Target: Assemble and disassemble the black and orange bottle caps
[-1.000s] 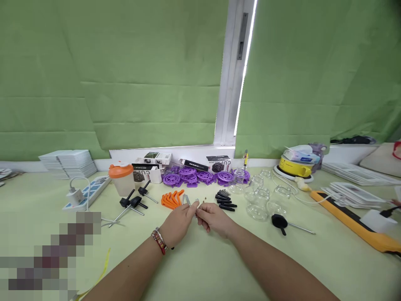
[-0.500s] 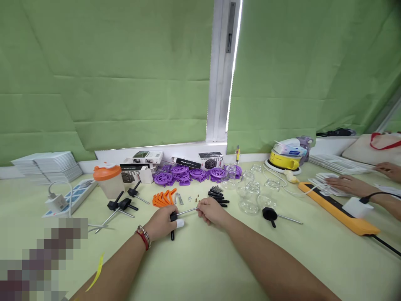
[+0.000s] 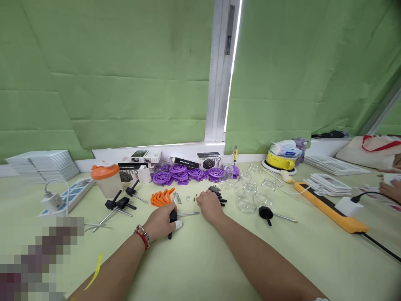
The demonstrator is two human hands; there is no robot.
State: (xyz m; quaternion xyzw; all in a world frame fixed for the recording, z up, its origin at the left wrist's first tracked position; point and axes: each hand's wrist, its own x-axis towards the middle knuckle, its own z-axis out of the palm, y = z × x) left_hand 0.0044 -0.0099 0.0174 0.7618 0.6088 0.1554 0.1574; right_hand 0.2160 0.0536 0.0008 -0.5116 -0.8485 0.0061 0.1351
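Observation:
My left hand point(image 3: 161, 223) is closed round the black head of a crank handle point(image 3: 173, 216). Its thin metal rod point(image 3: 189, 214) points right, and its end is free. My right hand point(image 3: 210, 205) is lowered to the table just beyond the rod's tip, fingers bent together at some tiny brass pieces point(image 3: 196, 198); what the fingertips pinch, if anything, is hidden. Small clear bits point(image 3: 188, 198), metal pins point(image 3: 178, 197) and orange curved parts point(image 3: 162, 197) lie ahead of my left hand. Black grips point(image 3: 223, 200) and springs point(image 3: 214, 188) lie close beyond my right hand.
Purple wheel-like parts point(image 3: 196, 174) and boxes point(image 3: 209, 160) line the back. More crank handles point(image 3: 122, 203) lie left, near an orange-lidded cup point(image 3: 106, 179); another crank point(image 3: 266, 213) is right, by glass jars point(image 3: 247, 200). An orange power strip point(image 3: 332, 209) and another person's hand point(image 3: 391, 190) are further right.
My right hand has left the rod's tip and moved slightly up and right to the brass pieces. My left hand still holds the crank handle. The other person's hands have shifted right.

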